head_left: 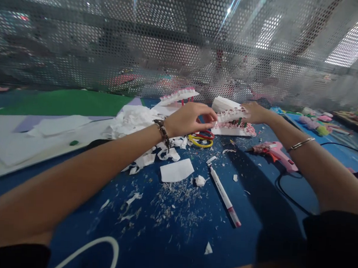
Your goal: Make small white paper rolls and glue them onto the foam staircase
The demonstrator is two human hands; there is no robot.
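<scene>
A white foam jaw model with rows of teeth and pink gums (pixel 232 119) stands near the back of the blue table (pixel 169 228). My left hand (pixel 189 118) reaches to its left end, fingers curled and pinched on the upper row. My right hand (pixel 256 112) grips the right end of the same upper row. A second white and pink tooth piece (pixel 178 96) lies behind my left hand, apart from it.
A pink glue gun (pixel 274 152) with a black cord lies right of centre. A white pen (pixel 223 195), yellow and red scissors (pixel 201 139), a heap of white scraps (pixel 132 122) and small paper bits cover the table. A perforated metal screen (pixel 183 43) closes the back.
</scene>
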